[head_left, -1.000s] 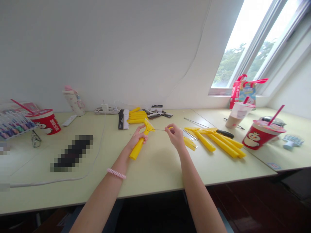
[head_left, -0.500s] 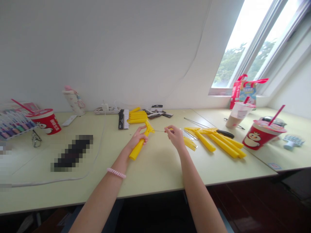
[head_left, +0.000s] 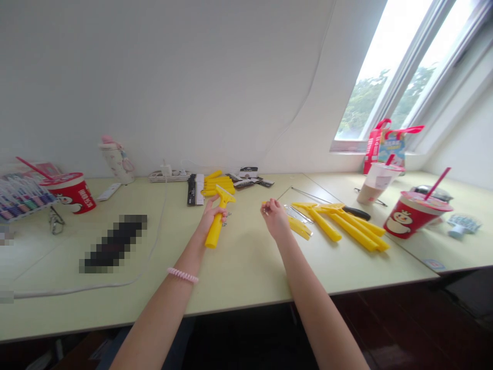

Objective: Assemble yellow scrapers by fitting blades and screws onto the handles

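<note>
Two hands: left hand (head_left: pixel 213 216) wraps a yellow scraper (head_left: pixel 214 231), right hand (head_left: pixel 275 218) pinches a small yellow piece (head_left: pixel 264 204).

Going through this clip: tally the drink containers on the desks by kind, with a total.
Red cups with pink straws: 2
Clear plastic cup of milky drink: 1
White patterned drinking bottle: 1
Total: 4

Your left arm (head_left: pixel 165 298) and right arm (head_left: pixel 314 303) are reaching forward, your left hand (head_left: pixel 212 217) is squeezing shut, and your right hand (head_left: pixel 275 218) is pinching.
</note>
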`<action>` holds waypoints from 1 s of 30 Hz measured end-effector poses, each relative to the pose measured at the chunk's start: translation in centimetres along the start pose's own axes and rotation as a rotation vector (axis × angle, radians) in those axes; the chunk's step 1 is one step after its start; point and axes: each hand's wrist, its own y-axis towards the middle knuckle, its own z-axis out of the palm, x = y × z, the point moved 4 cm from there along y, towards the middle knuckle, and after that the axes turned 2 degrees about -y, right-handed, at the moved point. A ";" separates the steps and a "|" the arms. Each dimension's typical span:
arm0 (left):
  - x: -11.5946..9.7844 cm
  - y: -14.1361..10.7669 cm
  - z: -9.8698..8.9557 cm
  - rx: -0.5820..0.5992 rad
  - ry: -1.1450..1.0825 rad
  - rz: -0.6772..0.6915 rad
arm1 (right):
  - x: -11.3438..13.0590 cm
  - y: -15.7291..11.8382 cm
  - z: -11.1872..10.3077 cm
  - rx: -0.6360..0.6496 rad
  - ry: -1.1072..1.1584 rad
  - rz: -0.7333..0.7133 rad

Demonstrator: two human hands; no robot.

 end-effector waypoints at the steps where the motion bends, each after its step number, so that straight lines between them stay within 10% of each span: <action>1: 0.0 0.0 0.0 0.003 -0.002 0.000 | -0.8 -0.2 0.6 0.039 -0.089 -0.007; 10: 0.0 0.3 -0.9 -0.056 -0.088 0.020 | -6.3 -1.7 4.5 0.286 -1.241 -0.223; 30: 0.0 0.2 -0.5 -0.055 -0.132 0.001 | -7.4 -1.6 5.2 0.477 -1.478 -0.337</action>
